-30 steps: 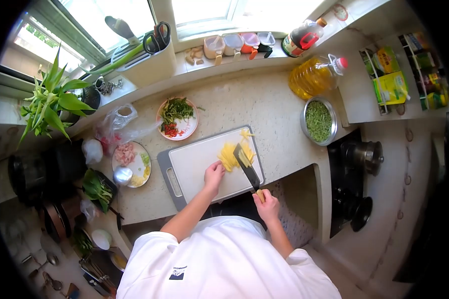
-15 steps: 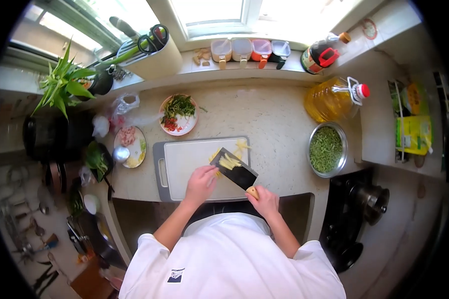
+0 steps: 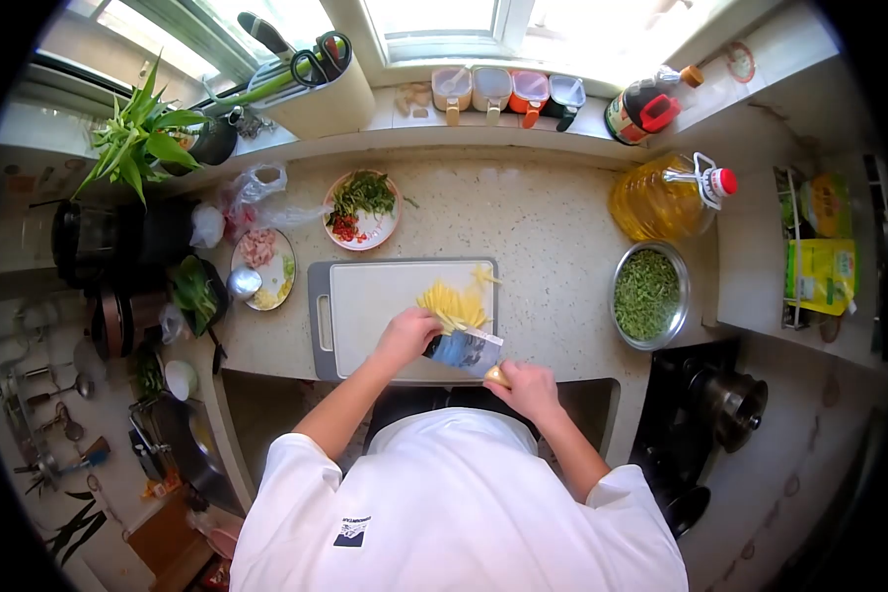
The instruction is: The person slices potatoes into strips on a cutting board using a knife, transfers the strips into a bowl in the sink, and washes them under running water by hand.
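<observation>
A white cutting board [image 3: 380,296] with a grey edge lies on the counter. Yellow strips [image 3: 454,305] are heaped on its right half, with a few loose ones near the top right corner. My right hand [image 3: 526,389] is wrapped round the wooden handle of a cleaver [image 3: 466,350]. The blade is tilted flat at the board's near edge, its face shiny, just below the heap. My left hand [image 3: 407,336] is at the blade's far end, beside the strips, its fingers drawn together; what they pinch, if anything, is too small to tell.
Behind the board stands a plate [image 3: 389,230] of chopped greens and red pieces. Left is a plate [image 3: 278,298] with meat and a small bowl. A metal bowl [image 3: 678,321] of green pieces and an oil bottle [image 3: 651,200] stand right. A stove [image 3: 677,395] is at the lower right.
The blade has come down from over the heap to the board's near edge, and the strips on it are gone from its face. My left hand has moved to the blade's end.
</observation>
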Demonstrator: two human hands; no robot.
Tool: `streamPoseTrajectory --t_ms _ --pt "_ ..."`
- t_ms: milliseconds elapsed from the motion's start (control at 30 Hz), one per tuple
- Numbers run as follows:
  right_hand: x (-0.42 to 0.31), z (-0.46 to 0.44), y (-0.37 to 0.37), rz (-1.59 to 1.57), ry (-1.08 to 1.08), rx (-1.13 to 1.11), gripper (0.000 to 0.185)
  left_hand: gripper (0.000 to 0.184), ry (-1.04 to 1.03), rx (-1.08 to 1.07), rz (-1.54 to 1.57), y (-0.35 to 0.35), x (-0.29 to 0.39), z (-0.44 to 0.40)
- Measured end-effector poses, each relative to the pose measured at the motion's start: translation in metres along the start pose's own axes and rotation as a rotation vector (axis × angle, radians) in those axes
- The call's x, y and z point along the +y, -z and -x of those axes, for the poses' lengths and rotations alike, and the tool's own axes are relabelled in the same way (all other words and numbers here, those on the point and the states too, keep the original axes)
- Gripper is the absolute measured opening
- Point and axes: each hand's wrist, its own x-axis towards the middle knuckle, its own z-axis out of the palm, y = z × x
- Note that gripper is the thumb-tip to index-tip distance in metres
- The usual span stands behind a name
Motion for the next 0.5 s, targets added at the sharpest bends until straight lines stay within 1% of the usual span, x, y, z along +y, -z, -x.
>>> streamPoseTrajectory --t_ms 233,333,433,467,500 --pt "-0.015 0.008 0.001 0.014 0.032 -0.036 0.041 0.009 0.030 -0.001 -0.036 -0.020 -0.021 -0.009" --pt "-0.014 0.011 -0.002 -0.007 0.092 -0.050 0.041 0.007 0.054 0.093 0.010 -0.014 -0.018 -0.012" --pt "-0.017 0.015 0.002 -0.001 0.079 -0.040 0.041 0.009 0.138 0.296 0.147 0.002 -0.023 -0.010" --pt "-0.017 0.016 0.002 0.008 0.071 -0.030 0.041 0.012 0.192 0.308 0.179 0.009 -0.025 -0.007" --pt "-0.017 0.016 0.002 0.017 0.063 -0.020 0.040 0.012 0.161 0.307 0.151 0.016 -0.025 -0.003"
